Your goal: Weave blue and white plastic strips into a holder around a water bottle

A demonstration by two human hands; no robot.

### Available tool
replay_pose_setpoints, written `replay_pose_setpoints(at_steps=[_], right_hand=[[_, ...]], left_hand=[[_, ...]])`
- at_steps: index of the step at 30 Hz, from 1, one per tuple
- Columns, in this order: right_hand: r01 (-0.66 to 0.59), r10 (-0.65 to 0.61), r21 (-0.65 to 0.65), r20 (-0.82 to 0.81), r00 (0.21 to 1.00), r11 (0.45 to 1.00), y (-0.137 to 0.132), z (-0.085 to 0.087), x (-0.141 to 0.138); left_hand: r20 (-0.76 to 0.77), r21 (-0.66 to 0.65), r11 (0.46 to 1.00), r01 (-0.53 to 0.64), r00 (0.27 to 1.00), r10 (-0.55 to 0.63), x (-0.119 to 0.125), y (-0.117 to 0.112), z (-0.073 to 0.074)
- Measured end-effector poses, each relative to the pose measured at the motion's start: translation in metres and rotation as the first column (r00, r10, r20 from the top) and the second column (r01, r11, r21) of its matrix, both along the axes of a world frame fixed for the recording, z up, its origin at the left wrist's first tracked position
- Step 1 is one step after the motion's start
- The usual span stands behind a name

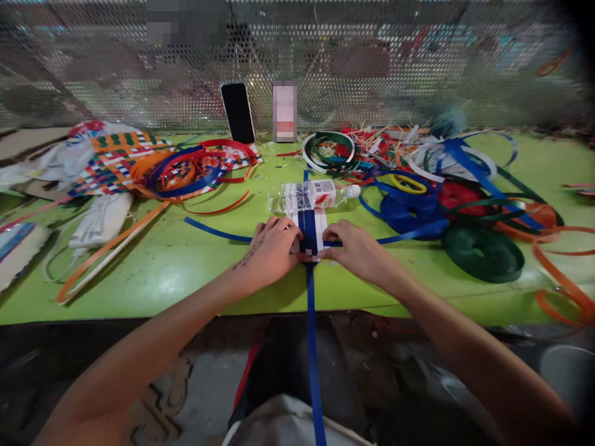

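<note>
A small crossing of blue and white plastic strips (310,235) lies on the green table (186,272) straight ahead. My left hand (272,248) presses on its left side with fingers curled and pinched on the strips. My right hand (354,249) does the same on the right side. One long blue strip (312,347) runs from the weave over the table's near edge toward my lap. Another blue strip (214,231) runs out to the left. A clear plastic water bottle (311,195) lies on its side on the far ends of the strips.
Woven multicoloured mats (116,162) and orange, red and blue strip loops (195,167) lie at the left. Coils of blue, green, red and orange strip (465,210) crowd the right. A phone (238,113) leans against the perforated metal screen (372,62) at the back.
</note>
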State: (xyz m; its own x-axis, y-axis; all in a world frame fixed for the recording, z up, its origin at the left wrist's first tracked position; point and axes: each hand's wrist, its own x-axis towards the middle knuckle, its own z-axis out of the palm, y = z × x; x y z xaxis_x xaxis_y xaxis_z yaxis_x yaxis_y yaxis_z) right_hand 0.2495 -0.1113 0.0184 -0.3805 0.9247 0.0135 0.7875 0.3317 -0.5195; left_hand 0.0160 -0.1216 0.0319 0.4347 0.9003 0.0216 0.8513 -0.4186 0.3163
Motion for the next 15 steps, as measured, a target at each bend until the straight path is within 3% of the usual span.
replay_pose_setpoints(at_steps=[3,15], right_hand=[[-0.019,0.019,0.007,0.005,1.0,1.0,0.0,0.001,0.0],[-0.004,0.004,0.082,-0.005,1.0,0.997,-0.006,-0.007,0.001]], left_hand=[[0.008,-0.014,1.0,-0.004,1.0,0.004,0.001,-0.001,0.001],[-0.012,0.126,0.992,0.031,0.999,-0.03,0.001,-0.013,-0.012]])
